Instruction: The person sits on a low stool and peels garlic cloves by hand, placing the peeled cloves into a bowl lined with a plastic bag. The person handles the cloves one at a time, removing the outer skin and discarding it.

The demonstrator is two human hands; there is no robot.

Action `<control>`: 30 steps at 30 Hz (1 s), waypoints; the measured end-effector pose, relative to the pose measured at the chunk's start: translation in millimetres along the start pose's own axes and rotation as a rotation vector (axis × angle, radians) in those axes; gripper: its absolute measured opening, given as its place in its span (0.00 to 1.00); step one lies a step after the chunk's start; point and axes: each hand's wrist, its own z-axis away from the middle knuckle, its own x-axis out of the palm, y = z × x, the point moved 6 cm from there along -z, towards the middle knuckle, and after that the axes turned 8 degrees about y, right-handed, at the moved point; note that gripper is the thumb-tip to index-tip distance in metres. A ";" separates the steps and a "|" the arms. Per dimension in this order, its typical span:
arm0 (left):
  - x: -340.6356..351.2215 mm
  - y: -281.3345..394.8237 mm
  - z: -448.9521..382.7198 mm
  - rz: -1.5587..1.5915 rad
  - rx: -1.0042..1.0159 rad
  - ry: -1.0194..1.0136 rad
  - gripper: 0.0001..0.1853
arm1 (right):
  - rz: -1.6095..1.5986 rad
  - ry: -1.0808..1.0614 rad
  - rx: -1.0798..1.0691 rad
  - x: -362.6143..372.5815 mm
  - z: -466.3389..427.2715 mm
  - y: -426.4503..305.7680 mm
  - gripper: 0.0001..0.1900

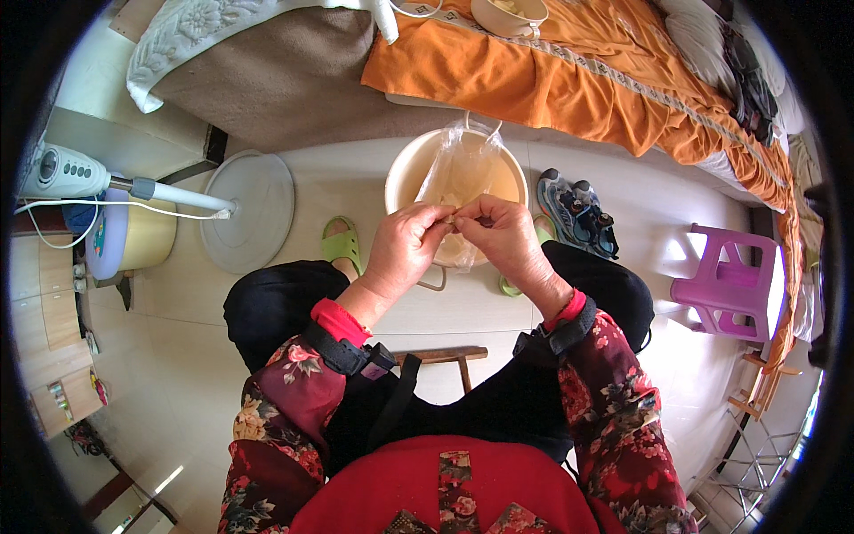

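My left hand (408, 239) and my right hand (497, 230) meet fingertip to fingertip, pinching a small pale brownish piece (451, 219) between them. What the piece is, I cannot tell. Below them on the floor stands a cream round bucket (395, 175) with handles. A clear plastic bag (460, 157) hangs over its far rim and spreads across its inside, down to the near rim. The bag's contents are partly hidden behind my fingers.
A bed with an orange cover (480, 73) lies beyond the bucket, bearing a cream bowl (510, 19). Sneakers (577, 210) and a purple plastic stool (730, 280) are at right. A white fan base (248, 212) stands left. A wooden stool (444, 355) is under me.
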 end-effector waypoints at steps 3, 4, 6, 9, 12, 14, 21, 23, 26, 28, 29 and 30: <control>2.2 1.5 0.7 0.014 -0.012 -0.002 0.07 | 0.035 0.029 -0.019 -1.8 1.3 2.6 0.04; 2.6 2.2 0.9 0.022 -0.019 0.000 0.07 | 0.050 0.038 -0.024 -2.1 1.9 2.5 0.03; 2.3 2.9 1.7 0.027 -0.022 0.007 0.07 | 0.074 0.066 -0.040 -1.6 3.1 -1.2 0.04; 2.0 2.1 2.7 0.024 -0.018 0.007 0.07 | 0.108 0.079 -0.053 -0.7 3.6 -3.0 0.04; 3.9 3.5 3.3 -0.005 -0.012 -0.018 0.07 | 0.160 0.082 -0.052 -1.7 2.7 -1.3 0.04; 4.2 3.3 3.7 0.037 -0.049 -0.025 0.07 | 0.127 0.079 -0.041 -2.1 2.6 1.4 0.04; 2.4 -10.7 6.1 0.194 -0.224 -0.027 0.10 | -0.090 0.056 0.030 -0.5 1.5 -2.7 0.06; 1.0 -12.3 6.9 0.193 -0.223 -0.027 0.10 | -0.120 0.047 0.055 0.9 2.2 -5.3 0.07; -1.5 -11.7 7.6 0.181 -0.202 -0.021 0.09 | -0.096 0.018 0.054 3.9 3.2 -6.8 0.07; -0.9 -10.9 7.2 0.177 -0.185 -0.015 0.09 | -0.043 -0.007 0.034 4.6 2.7 -6.7 0.07; -0.6 -10.7 7.4 0.161 -0.173 -0.018 0.09 | -0.030 -0.003 0.029 4.3 3.4 -7.5 0.07; 0.8 -10.4 7.1 0.146 -0.161 -0.019 0.09 | -0.015 0.001 0.024 2.8 3.7 -8.8 0.07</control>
